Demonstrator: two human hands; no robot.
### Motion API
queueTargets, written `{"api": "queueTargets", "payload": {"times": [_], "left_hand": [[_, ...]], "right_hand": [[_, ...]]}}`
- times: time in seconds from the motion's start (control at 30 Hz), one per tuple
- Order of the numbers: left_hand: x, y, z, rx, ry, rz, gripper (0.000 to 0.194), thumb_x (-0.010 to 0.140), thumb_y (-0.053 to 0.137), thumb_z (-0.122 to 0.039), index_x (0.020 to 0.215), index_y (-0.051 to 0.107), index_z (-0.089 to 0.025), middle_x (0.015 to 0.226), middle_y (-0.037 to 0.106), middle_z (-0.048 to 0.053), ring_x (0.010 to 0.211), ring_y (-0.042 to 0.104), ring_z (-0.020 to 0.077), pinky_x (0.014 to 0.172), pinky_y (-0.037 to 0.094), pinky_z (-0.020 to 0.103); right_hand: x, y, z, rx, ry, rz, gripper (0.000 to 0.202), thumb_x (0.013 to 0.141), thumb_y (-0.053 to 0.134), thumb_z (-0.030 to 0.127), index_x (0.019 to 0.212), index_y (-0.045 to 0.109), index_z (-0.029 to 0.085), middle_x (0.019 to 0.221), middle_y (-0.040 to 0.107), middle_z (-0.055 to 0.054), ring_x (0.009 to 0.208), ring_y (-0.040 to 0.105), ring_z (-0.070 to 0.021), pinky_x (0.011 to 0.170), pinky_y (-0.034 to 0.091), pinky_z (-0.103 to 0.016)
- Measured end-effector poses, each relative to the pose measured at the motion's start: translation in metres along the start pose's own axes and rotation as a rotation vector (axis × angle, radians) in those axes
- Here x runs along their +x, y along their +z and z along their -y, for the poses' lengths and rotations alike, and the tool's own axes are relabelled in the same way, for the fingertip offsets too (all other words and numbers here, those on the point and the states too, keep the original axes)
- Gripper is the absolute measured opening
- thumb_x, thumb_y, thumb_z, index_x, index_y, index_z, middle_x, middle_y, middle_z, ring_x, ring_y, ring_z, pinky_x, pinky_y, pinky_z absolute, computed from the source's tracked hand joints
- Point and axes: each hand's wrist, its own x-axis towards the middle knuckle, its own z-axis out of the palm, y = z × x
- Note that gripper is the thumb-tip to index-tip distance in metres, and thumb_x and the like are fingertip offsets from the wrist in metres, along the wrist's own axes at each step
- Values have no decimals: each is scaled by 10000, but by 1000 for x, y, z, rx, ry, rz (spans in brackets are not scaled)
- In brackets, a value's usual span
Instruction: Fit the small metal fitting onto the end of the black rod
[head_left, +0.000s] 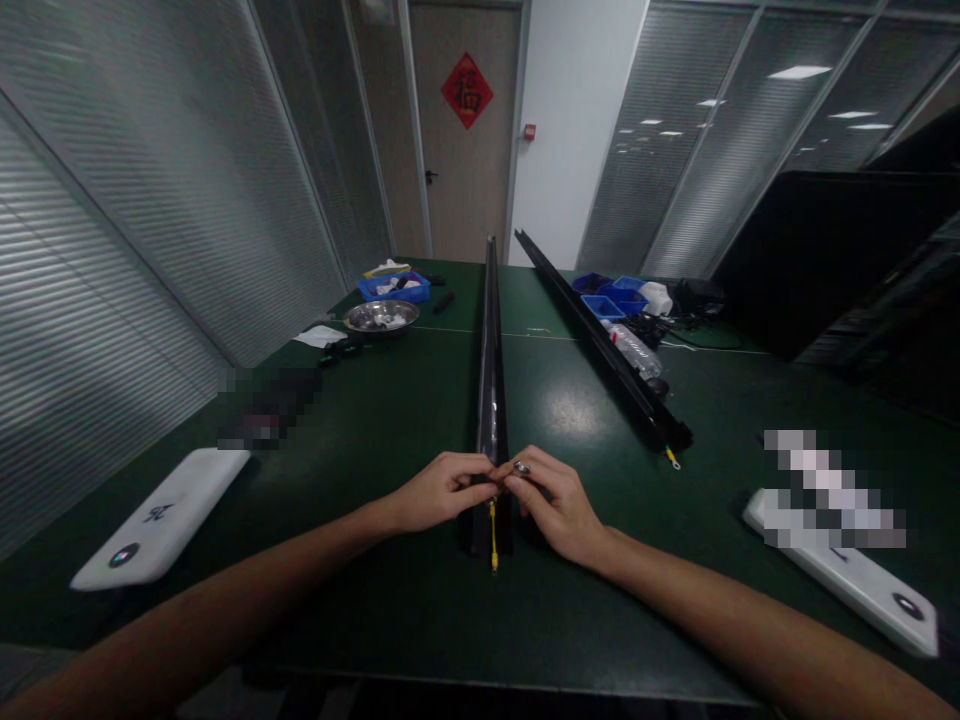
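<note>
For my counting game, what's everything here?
table: one, green, middle
long bars: two, black, middle and right
wires: two, yellow, bars' near ends
cases: two, white, left and right
metal bowl: one, silver, far left
trays: several, blue, far left and right
bottle: one, clear, right
cables: several, black, far right
paper: one, white, left
door: one, brown, back
sign: one, red, on door
blinds: several, grey, walls
left hand: one, bare, middle bar's near end
right hand: one, bare, same place

What the fingertips (487, 490) pinch is too small to tell; pixel blocks hide items at nine and four o'clock, seemingly.
</note>
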Motion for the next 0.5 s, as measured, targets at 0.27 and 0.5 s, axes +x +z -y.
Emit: {"api": "queueTargets", "payload": {"times": [0.27, 0.5], "left_hand": [[1, 1, 0, 10, 4, -12, 243, 1040, 530, -304, 1069, 698, -132, 864, 595, 26, 730, 539, 125, 616, 419, 195], [0, 1, 2, -5, -6, -9, 250, 1031, 543, -328, 1032, 697, -131, 861, 589, 23, 756, 543, 132, 645, 430, 204]], "right_hand": [[-1, 0, -2, -27, 21, -3, 223, 1043, 576, 273, 1186, 740, 227, 980, 658, -65, 755, 632, -163, 634, 542, -275], [0, 0, 0, -9, 14, 4, 261, 1067, 520, 292, 1188, 738, 214, 965, 639, -60, 681, 609, -139, 613, 531, -270]]}}
